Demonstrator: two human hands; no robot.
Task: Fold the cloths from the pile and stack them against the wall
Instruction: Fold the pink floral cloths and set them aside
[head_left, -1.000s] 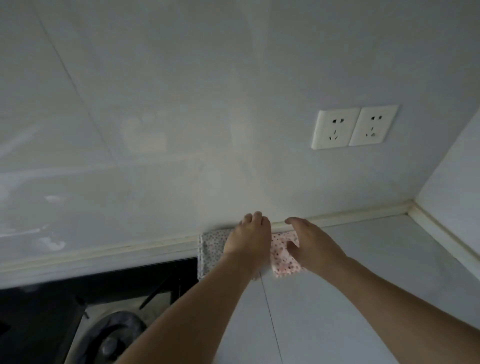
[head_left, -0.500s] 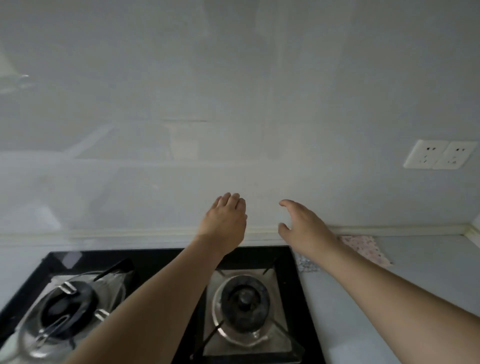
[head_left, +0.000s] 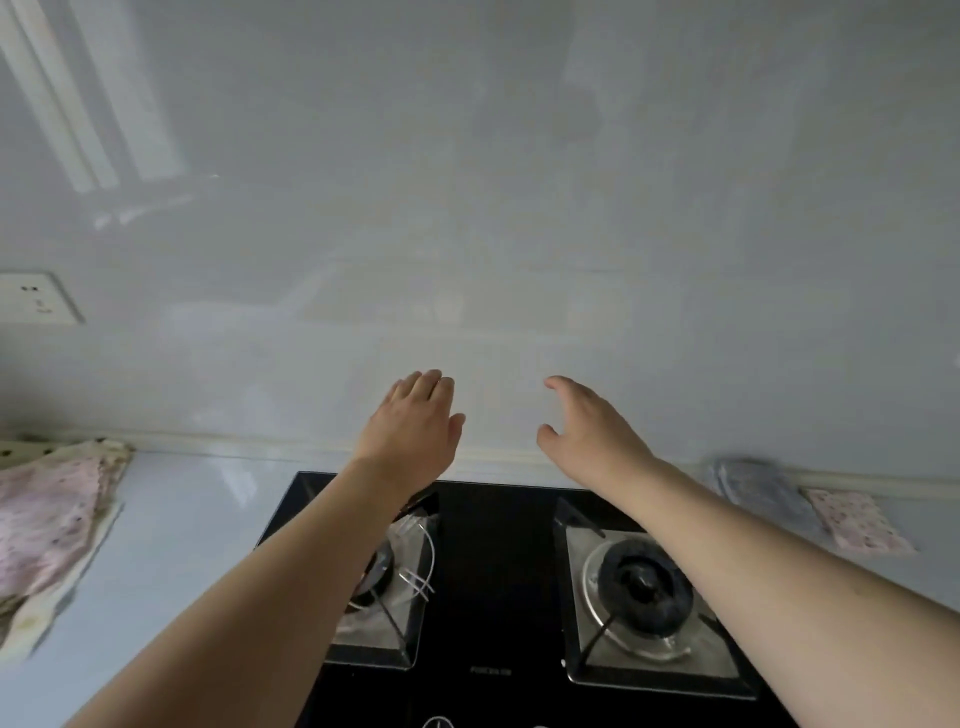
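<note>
1. While both hands hung above the hob (head_left: 498, 582), the left hand (head_left: 415, 431) and right hand (head_left: 587, 431) had fingers loosely spread and held nothing, probably between cloths.
2. Unfolded pile (head_left: 47, 525) lay at the worktop's (head_left: 187, 519) left edge.
3. Folded cloths (head_left: 810, 509) lay along the back edge against the wall (head_left: 519, 208), as the task asks.
4. Small lettering on the hob's front was unreadable.

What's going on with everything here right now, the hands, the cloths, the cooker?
left hand: open, in the air, holding nothing.
right hand: open, fingers loosely curved, holding nothing.
folded cloths: lying flat against the wall, right of the hob.
cloth pile: unfolded, rumpled, left on the counter.
gas hob: no flame visible at either burner.
</note>
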